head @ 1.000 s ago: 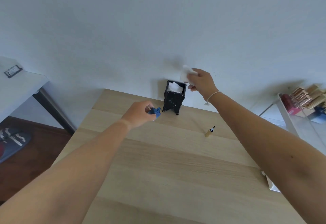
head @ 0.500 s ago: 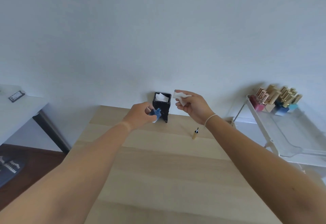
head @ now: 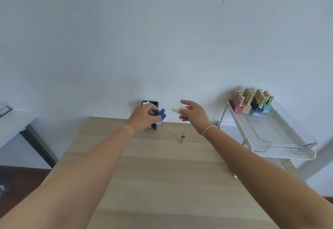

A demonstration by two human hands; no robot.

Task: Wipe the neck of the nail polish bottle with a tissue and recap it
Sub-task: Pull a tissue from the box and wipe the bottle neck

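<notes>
My left hand (head: 144,116) grips a blue, uncapped nail polish bottle (head: 161,116), held above the far end of the wooden table (head: 162,174) with its threaded neck tilted up and to the right. My right hand (head: 193,114) pinches a folded white tissue (head: 177,108) a short way to the right of the bottle's neck, not touching it. The gold cap (head: 182,139) stands upright on the table below the hands, its black brush pointing up. A black tissue holder (head: 150,103) with white tissue inside is mostly hidden behind my left hand.
A white cart to the right carries a clear tray (head: 273,138) and several gold-capped nail polish bottles (head: 252,102). A white desk (head: 12,126) stands at the left. A plain wall lies behind the table's far edge.
My right hand pulled a tissue out of the holder and brought it down beside the bottle. My left hand lifted and tilted the bottle, so its neck now shows. The camera tipped upward.
</notes>
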